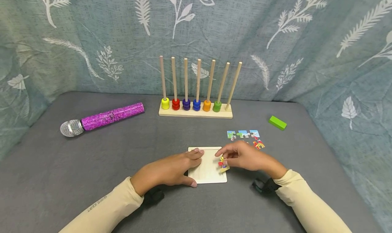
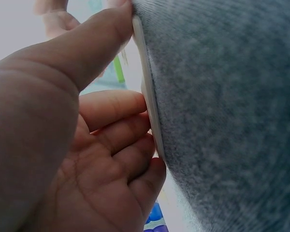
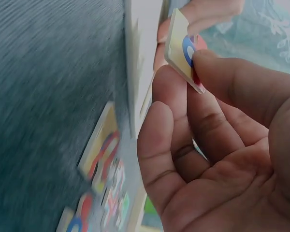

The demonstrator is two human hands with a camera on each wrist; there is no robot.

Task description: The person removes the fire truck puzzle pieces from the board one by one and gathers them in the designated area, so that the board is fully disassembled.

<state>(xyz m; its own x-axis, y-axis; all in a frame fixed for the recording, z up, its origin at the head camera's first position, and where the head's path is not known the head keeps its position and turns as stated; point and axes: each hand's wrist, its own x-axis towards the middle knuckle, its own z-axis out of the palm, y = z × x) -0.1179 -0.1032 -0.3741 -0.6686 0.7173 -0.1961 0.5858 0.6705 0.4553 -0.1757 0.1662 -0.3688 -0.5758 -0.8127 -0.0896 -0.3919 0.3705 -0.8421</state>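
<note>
My left hand (image 1: 176,166) rests on the left side of a shallow wooden puzzle tray (image 1: 208,175), its fingers stretched over the rim and its thumb at the near left corner. In the left wrist view, the fingertips (image 2: 147,121) press on the tray's pale edge. Over the tray's right side, my right hand (image 1: 246,154) pinches a jigsaw piece (image 1: 222,164) between thumb and fingers. That piece is tilted, with a yellow, red and blue picture, and shows its thin side in the right wrist view.
More jigsaw pieces (image 1: 243,134) lie beyond my right hand, one red and yellow piece (image 1: 258,144) among them. A green block (image 1: 277,123) is farther right. At the back stands a wooden peg rack (image 1: 196,113) with coloured beads. A purple glittery microphone (image 1: 104,120) lies at left.
</note>
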